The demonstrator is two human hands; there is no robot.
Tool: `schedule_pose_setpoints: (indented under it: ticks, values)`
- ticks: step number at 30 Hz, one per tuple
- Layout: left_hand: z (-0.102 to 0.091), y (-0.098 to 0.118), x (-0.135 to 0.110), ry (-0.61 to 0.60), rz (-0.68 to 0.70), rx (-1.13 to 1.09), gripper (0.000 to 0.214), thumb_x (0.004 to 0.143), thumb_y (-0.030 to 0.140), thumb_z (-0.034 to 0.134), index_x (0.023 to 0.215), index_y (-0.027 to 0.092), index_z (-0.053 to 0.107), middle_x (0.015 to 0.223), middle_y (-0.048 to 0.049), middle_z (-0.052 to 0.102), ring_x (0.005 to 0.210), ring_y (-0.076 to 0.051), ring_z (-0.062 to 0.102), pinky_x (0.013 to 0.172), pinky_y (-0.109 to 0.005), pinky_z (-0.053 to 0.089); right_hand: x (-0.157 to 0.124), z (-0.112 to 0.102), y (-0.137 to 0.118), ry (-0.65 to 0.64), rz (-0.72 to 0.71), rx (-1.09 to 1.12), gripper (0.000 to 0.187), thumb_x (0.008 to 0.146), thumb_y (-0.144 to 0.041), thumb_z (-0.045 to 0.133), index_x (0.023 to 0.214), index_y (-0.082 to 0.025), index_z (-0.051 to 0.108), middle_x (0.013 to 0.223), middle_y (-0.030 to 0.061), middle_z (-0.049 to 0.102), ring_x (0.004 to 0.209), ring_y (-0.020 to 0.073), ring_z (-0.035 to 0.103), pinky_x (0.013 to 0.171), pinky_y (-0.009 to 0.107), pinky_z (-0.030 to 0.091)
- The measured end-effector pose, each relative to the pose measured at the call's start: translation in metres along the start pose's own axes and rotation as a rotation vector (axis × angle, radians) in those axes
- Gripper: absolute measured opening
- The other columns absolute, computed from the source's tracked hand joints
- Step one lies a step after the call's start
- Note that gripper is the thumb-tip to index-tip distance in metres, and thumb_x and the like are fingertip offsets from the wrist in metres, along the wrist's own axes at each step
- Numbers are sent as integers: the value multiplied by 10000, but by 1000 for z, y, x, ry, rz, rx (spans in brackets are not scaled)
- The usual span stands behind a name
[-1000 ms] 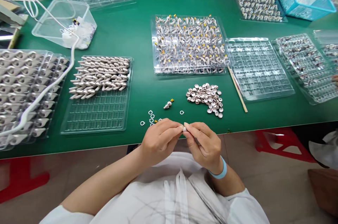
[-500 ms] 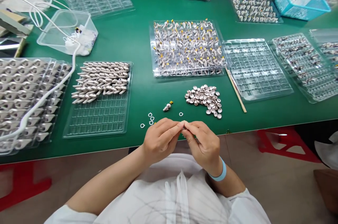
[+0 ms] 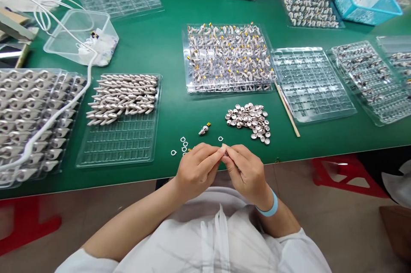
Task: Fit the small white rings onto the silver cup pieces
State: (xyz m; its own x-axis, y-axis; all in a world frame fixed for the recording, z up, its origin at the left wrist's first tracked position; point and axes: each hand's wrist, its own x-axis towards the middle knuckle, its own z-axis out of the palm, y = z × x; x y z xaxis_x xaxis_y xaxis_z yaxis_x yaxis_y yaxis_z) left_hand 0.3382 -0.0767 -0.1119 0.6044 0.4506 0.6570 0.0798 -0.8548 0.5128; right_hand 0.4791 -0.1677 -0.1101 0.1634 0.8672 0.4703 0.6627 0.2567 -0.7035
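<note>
My left hand (image 3: 198,168) and my right hand (image 3: 245,174) meet at the fingertips near the table's front edge. Both are closed in a pinch around something small, mostly hidden by the fingers. Just beyond them lies one white ring (image 3: 220,139). Several more white rings (image 3: 183,139) are left of my left hand, with a bit of yellow beside its knuckles. A small pale part with a yellow tip (image 3: 204,129) rests on the green table ahead. To its right is a loose pile of small round metallic caps (image 3: 250,118).
Ahead stands a clear tray of yellow-tipped parts (image 3: 227,58). A wooden stick (image 3: 288,112) lies beside a clear compartment tray (image 3: 316,84). On the left are a tray of metallic shells (image 3: 123,97), a plastic bin (image 3: 69,46) and a white cable (image 3: 58,116). Baskets (image 3: 362,9) stand at the back right.
My hands stay together at the fingertips, with only a slight shift of the fingers and right wrist. The things on the table look unmoved.
</note>
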Motion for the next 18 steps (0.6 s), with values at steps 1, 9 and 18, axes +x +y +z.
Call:
schedule_pose_setpoints:
  ticks: [1, 9, 18]
  values:
    - [0, 0, 0, -10, -14, -14, 354, 873, 21, 595, 1206, 141, 591, 917, -115, 731, 773, -174, 653, 658, -300, 540, 0, 0, 0, 1, 2, 0, 345, 927, -85, 549, 1260, -152, 608, 937, 105, 677, 839, 195, 639, 704, 321, 561]
    - [-7, -4, 3, -26, -12, -135, 327, 867, 32, 620, 1162, 173, 607, 869, -56, 728, 795, -163, 664, 712, -308, 582, 3, -9, -2, -1, -1, 70, 360, 919, -67, 564, 1264, -153, 619, 938, 104, 680, 847, 183, 646, 700, 305, 553]
    - [-7, -9, -5, -114, 137, -46, 312, 843, -8, 540, 1138, 95, 550, 901, -155, 689, 846, -219, 653, 694, -364, 597, -3, -7, 1, -106, -22, 19, 392, 945, -103, 521, 1334, -144, 546, 992, 125, 666, 875, 202, 636, 716, 340, 564]
